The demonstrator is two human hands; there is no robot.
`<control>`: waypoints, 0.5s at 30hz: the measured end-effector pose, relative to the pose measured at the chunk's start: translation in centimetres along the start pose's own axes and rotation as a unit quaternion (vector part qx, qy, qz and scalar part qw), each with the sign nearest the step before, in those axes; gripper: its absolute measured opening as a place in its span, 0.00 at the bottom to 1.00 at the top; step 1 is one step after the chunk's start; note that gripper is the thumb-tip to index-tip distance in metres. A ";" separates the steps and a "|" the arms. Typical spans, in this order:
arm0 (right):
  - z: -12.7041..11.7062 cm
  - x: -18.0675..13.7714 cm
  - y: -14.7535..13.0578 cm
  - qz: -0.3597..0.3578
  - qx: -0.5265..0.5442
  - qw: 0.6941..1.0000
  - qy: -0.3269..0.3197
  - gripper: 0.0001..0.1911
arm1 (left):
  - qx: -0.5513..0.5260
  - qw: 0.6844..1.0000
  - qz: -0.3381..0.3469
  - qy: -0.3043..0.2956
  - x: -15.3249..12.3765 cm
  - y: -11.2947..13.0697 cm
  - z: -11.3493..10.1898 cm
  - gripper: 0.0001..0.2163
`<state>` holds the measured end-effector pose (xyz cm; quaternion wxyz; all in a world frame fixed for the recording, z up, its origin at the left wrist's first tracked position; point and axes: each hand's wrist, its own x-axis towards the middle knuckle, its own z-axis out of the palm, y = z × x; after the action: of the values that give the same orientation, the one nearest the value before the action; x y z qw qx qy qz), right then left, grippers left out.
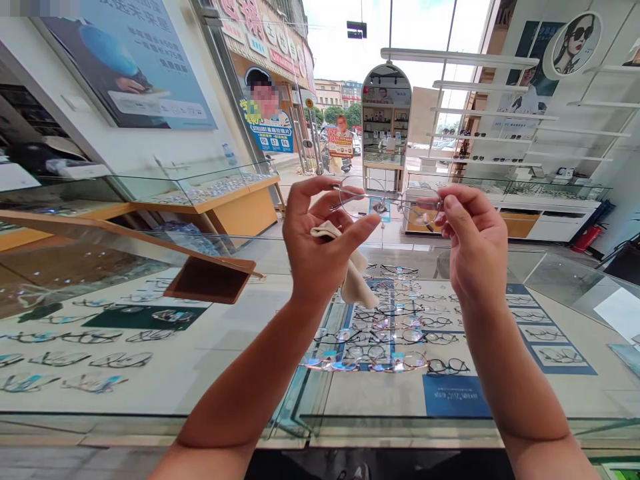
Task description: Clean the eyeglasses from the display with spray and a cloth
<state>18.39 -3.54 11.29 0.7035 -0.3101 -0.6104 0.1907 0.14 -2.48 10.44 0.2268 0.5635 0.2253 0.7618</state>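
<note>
I hold a pair of thin metal-framed glasses (395, 200) up at chest height, above a glass display counter (350, 400). My left hand (320, 233) pinches the left lens rim with thumb and fingers and also keeps a beige cleaning cloth (353, 277) tucked in its palm, the cloth hanging below. My right hand (473, 233) grips the right end of the frame between thumb and forefinger. Both hands are closed on the glasses.
Under the counter glass lie several rows of spectacles (395, 327) on white and blue trays. A brown tray edge (210, 280) sits at the left. More display cases (225, 193), wall shelves (480, 113) and a mirror stand (385, 127) stand behind.
</note>
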 end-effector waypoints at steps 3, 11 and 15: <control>0.0 0.0 0.1 0.007 0.005 1.000 0.007 0.10 | -0.013 0.999 -0.046 -0.003 -0.1 0.1 0.1 0.24; -0.1 0.2 0.5 0.002 -0.002 1.000 -0.010 0.11 | -0.038 0.997 -0.064 -0.007 -0.2 0.6 0.1 0.24; 0.0 0.2 0.4 0.014 0.002 1.000 0.002 0.10 | -0.027 0.997 -0.073 -0.012 -0.3 0.8 0.1 0.22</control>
<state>18.51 -3.08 11.15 0.7023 -0.3181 -0.6043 0.2011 0.26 -3.27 10.66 0.2999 0.5478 0.2423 0.7425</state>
